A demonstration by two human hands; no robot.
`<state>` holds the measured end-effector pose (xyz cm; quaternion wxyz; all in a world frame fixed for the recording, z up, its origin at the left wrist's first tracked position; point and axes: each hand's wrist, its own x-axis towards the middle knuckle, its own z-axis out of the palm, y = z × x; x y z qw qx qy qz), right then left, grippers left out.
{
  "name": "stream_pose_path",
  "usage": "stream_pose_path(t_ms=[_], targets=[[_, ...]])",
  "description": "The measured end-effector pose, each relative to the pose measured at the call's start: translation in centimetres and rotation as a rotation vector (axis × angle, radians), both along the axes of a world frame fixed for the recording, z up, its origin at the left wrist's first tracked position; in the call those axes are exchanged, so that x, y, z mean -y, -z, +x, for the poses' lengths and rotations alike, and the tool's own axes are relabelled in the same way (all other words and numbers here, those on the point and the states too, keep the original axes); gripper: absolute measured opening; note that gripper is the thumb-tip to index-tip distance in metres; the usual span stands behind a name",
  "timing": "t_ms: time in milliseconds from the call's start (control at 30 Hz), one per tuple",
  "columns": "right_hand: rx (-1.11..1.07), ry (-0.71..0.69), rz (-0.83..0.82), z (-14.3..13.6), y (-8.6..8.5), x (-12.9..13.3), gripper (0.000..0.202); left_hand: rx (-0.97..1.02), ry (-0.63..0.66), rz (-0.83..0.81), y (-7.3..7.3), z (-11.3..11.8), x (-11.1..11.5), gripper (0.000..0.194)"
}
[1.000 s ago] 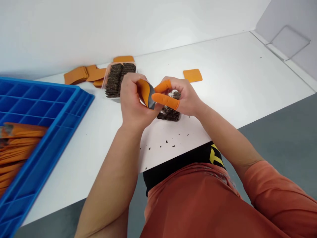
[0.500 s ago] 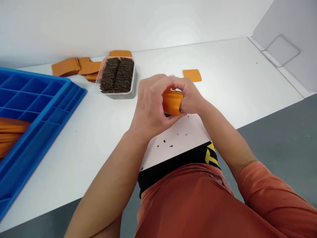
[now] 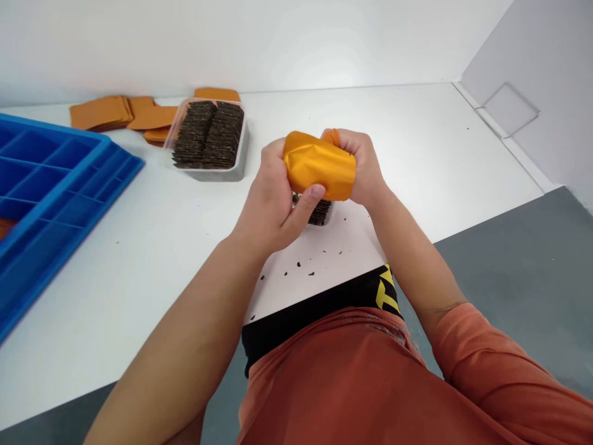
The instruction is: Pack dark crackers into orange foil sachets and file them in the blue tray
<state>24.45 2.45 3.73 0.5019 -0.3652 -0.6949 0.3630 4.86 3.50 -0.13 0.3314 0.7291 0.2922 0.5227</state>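
An orange pouch (image 3: 319,164) with a creased, shiny surface is held up between both hands above the table's near part. My left hand (image 3: 271,201) is closed round its left end, thumb across the lower front, other fingers behind it. My right hand (image 3: 364,164) grips the right end; its fingertips are partly hidden by the pouch. A small bit of orange (image 3: 332,136) shows by the right fingertips; I cannot tell what it belongs to. Below the pouch, partly covered, is a clear container with thin dark sheets (image 3: 319,214) in it.
A clear tub (image 3: 238,164) of stacked dark sheets stands at the back, near flat orange pouches (image 3: 99,113). A blue compartment tray (image 3: 69,185) is at left. Dark crumbs (image 3: 299,264) lie near the front edge. A wire loop (image 3: 509,111) sticks out from the right-hand wall.
The pouch has been lifted and turned, so its broad face now shows. My hands have opened out around it, uncovering part of the container below. The view has shifted slightly.
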Motion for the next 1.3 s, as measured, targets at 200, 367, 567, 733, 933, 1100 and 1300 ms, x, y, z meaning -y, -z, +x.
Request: stream_pose_path(t_ms=[200,367,567,733,933,1100,1300], targets=[[0.152,0.191,-0.032,-0.4,0.0,0.0,0.015,0.066,-0.053,0.014,-0.4,0.7,1.6,0.060],[0.067,0.143,0.105,-0.8,0.4,0.3,0.018,0.114,-0.156,0.052,-1.7,0.5,1.4,0.063],[0.166,0.255,0.061,-1.6,-0.2,1.4,0.033,0.074,-0.063,-0.017,-1.5,-0.2,-0.1,0.068],[0.020,0.183,-0.056,-0.7,-0.4,0.9,0.022,-0.098,-0.045,0.098,-1.4,-0.4,0.1,0.063],[-0.148,0.066,-0.301,0.3,-1.3,0.6,0.047,-0.193,-0.034,0.229,-2.0,0.1,1.4,0.055],[-0.159,0.017,-0.251,0.6,-1.8,0.8,0.048,-0.128,-0.064,0.200,-2.1,0.3,1.5,0.057],[-0.100,-0.070,-0.253,0.5,-1.5,0.5,0.059,-0.043,-0.061,0.074,-1.5,0.1,1.2,0.054]])
